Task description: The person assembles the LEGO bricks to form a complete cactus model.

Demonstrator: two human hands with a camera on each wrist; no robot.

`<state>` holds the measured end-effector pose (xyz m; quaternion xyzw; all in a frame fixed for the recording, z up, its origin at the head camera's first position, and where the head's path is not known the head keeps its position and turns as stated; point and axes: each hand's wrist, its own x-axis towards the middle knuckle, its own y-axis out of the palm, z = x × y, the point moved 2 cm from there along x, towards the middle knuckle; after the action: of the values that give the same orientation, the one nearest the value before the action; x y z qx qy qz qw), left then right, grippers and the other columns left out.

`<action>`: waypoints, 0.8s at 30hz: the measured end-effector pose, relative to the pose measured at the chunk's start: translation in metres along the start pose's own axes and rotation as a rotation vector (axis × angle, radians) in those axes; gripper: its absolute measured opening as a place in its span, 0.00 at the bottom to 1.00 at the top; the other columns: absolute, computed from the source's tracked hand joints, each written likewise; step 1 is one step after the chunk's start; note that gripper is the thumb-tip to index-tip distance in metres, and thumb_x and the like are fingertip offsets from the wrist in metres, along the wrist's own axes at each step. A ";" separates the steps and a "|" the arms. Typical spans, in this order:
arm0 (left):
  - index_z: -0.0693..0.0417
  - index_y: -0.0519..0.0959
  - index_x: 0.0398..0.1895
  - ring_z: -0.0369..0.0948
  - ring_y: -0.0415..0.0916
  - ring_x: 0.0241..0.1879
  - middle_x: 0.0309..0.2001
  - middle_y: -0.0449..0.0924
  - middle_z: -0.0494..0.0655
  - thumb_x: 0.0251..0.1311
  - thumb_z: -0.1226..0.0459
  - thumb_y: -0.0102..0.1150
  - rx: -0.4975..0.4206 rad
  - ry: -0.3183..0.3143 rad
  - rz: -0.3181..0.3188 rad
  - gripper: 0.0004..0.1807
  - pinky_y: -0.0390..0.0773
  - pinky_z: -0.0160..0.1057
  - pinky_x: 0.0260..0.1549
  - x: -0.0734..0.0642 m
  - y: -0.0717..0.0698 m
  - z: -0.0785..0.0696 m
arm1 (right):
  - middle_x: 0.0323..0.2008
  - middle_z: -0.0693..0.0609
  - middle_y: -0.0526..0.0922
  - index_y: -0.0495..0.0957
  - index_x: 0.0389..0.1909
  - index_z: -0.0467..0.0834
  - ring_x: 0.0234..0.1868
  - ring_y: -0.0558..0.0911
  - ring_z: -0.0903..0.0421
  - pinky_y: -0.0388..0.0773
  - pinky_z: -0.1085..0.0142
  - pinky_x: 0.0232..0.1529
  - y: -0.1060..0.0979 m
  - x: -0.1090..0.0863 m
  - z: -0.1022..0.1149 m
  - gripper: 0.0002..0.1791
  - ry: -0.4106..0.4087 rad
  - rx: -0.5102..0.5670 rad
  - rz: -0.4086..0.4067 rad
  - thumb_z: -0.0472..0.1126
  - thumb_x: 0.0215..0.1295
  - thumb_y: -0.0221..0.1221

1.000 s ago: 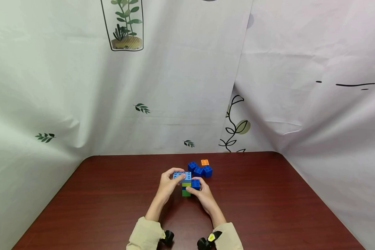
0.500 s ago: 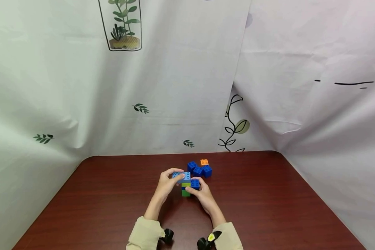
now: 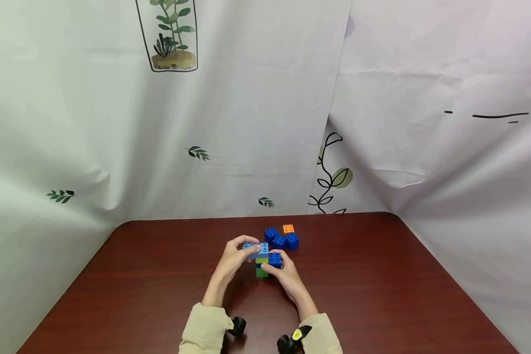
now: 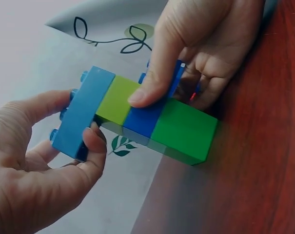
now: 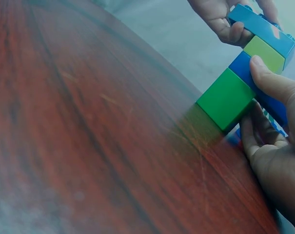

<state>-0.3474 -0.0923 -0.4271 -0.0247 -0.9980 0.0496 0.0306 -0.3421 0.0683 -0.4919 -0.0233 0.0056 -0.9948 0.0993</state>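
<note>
A small tower of toy building bricks stands between the two hands. At its base is a green brick (image 4: 186, 132), followed by a dark blue brick (image 4: 143, 120) that juts out to the right. Above that come a lime brick (image 4: 117, 101) and, on top, a long light blue brick (image 3: 263, 249) overhanging to the left. My left hand (image 3: 233, 258) pinches the overhanging end of the light blue brick between thumb and fingers. With thumb in front and fingers behind, my right hand (image 3: 289, 279) grips the dark blue brick, covering part of it.
Beyond the tower lie several loose dark blue bricks (image 3: 279, 241) and an orange brick (image 3: 288, 228). The reddish-brown table (image 3: 380, 290) ends at a white patterned cloth (image 3: 256, 123) behind it.
Both hands keep the same hold on the bricks. Only the head view has shifted slightly.
</note>
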 end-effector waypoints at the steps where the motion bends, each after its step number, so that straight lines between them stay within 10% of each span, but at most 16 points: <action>1: 0.66 0.80 0.42 0.40 0.74 0.31 0.44 0.78 0.56 0.60 0.68 0.63 0.002 -0.008 0.000 0.11 0.80 0.39 0.33 0.000 0.000 -0.001 | 0.55 0.37 0.76 0.65 0.61 0.37 0.41 0.77 0.61 0.75 0.70 0.42 0.000 0.000 0.000 0.27 -0.003 0.000 -0.001 0.44 0.67 0.61; 24: 0.65 0.78 0.45 0.38 0.71 0.31 0.38 0.76 0.47 0.61 0.64 0.62 -0.084 -0.044 -0.044 0.14 0.73 0.36 0.30 -0.002 0.005 0.010 | 0.56 0.34 0.76 0.65 0.62 0.36 0.42 0.77 0.61 0.77 0.68 0.44 0.001 -0.001 0.001 0.26 0.001 0.020 -0.011 0.41 0.68 0.60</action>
<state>-0.3457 -0.0886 -0.4373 -0.0028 -0.9999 0.0075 0.0085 -0.3411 0.0677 -0.4907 -0.0220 -0.0045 -0.9953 0.0942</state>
